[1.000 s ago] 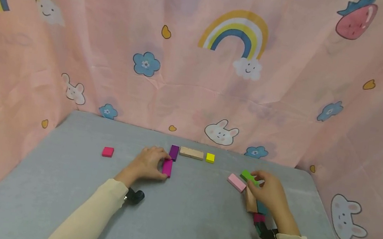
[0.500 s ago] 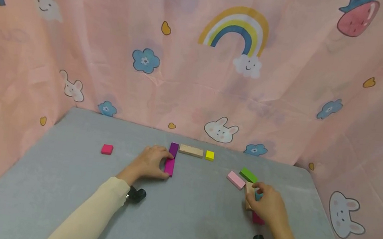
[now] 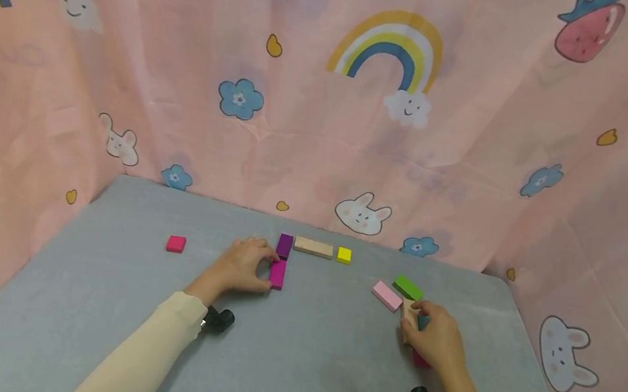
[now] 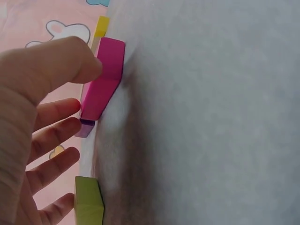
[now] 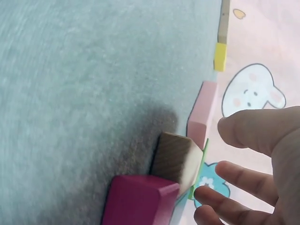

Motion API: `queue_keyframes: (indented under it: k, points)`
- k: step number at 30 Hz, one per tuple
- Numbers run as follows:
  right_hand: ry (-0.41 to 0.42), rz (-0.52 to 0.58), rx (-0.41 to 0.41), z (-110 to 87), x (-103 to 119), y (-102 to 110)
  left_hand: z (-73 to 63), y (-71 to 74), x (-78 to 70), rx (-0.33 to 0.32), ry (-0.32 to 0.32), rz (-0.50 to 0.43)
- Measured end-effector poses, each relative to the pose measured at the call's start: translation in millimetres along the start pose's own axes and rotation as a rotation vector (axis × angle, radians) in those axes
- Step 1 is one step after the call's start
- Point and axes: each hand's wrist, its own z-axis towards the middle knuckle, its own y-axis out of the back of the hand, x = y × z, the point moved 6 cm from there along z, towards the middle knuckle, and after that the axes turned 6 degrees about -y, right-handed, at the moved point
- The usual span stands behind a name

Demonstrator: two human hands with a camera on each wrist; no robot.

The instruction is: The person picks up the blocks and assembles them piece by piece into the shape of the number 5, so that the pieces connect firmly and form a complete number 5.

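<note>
My left hand [image 3: 242, 266] curves beside a magenta block [image 3: 277, 274], its thumb and index tips right at the block's left corners. That block stands end to end with a purple block [image 3: 284, 246]. In the left wrist view, a yellow-green block [image 4: 89, 201] lies below the spread fingers. My right hand [image 3: 438, 337] hovers over a plain wooden block [image 3: 407, 309], thumb and fingers apart. Beside that lie a teal block [image 3: 423, 322], a crimson block [image 3: 421, 359], a pink block [image 3: 387, 296] and a green block [image 3: 408, 286]; the hand partly hides the teal and crimson ones.
A long plain wooden block [image 3: 313, 247] and a small yellow block [image 3: 344, 256] continue the row at the back of the grey table [image 3: 317, 355]. One red block [image 3: 176, 244] lies apart at the left. A pink patterned curtain [image 3: 295, 154] rises behind the table.
My right hand has moved from the green block toward me, over the wooden block. The magenta block has shifted slightly right into line with the purple one; my left hand has since drawn slightly left.
</note>
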Motion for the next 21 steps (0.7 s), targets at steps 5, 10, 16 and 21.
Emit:
queue_keyframes:
  k: [5,10,16,21]
  points:
    - [0.012,-0.01,-0.016,3.4,-0.2,-4.7,-1.9,-1.7,2.4,0.004,0.003,0.013]
    - [0.046,-0.006,-0.046,6.5,1.5,-5.5,-1.3,-3.0,3.8,0.001,0.001,0.005]
    - [0.003,-0.002,-0.018,10.8,0.7,-8.7,-0.8,-3.7,5.3,0.0,0.002,-0.004]
    - [-0.025,-0.007,0.001,14.7,-0.4,-11.1,-0.8,-3.0,4.6,0.007,-0.005,-0.012]
